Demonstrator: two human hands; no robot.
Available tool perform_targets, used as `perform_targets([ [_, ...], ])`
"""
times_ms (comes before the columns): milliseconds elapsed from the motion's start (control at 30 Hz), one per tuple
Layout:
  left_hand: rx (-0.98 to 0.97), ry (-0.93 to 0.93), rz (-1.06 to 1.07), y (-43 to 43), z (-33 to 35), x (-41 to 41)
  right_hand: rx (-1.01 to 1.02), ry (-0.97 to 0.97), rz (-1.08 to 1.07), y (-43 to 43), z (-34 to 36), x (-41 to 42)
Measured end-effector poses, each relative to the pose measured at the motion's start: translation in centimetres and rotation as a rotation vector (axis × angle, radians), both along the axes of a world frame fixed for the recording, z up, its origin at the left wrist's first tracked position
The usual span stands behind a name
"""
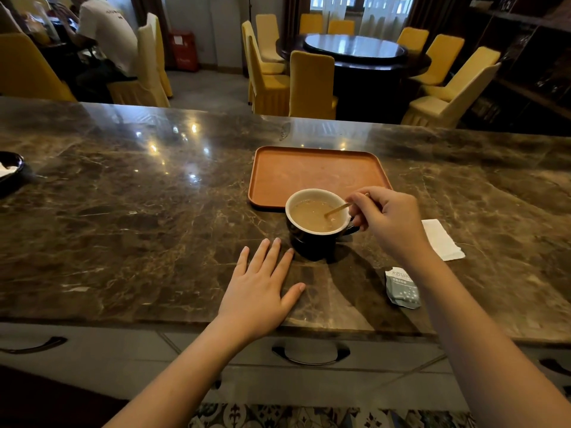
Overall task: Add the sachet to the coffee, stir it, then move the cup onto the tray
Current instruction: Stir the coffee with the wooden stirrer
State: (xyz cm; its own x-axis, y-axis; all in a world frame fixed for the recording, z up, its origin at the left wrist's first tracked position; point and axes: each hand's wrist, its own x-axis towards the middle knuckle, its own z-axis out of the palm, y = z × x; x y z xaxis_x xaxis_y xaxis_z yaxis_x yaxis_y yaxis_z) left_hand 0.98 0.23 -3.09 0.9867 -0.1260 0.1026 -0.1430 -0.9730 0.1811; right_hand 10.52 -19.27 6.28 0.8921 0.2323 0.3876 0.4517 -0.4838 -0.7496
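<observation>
A dark cup with a white inside holds milky coffee and stands on the marble counter, just in front of the orange tray. My right hand pinches a thin stirring stick whose tip dips into the coffee. Flat on the counter lies my left hand, fingers spread, left of the cup with a fingertip near its base. A torn grey sachet rests on the counter beside my right forearm.
A white napkin lies right of the cup. A dark dish sits at the far left edge. Beyond the counter are yellow chairs, a round dark table and a seated person at back left.
</observation>
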Motion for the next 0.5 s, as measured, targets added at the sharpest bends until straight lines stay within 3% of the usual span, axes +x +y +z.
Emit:
perform_targets([
  [300, 0.004, -0.004, -0.007, 0.1, -0.3, 0.2, 0.129, 0.133, 0.151, 0.4, 0.0, -1.5],
  [500, 0.000, 0.000, 0.001, 0.0, -0.1, 0.0, 0.035, 0.102, 0.122, -0.9, 1.6, -1.0],
])
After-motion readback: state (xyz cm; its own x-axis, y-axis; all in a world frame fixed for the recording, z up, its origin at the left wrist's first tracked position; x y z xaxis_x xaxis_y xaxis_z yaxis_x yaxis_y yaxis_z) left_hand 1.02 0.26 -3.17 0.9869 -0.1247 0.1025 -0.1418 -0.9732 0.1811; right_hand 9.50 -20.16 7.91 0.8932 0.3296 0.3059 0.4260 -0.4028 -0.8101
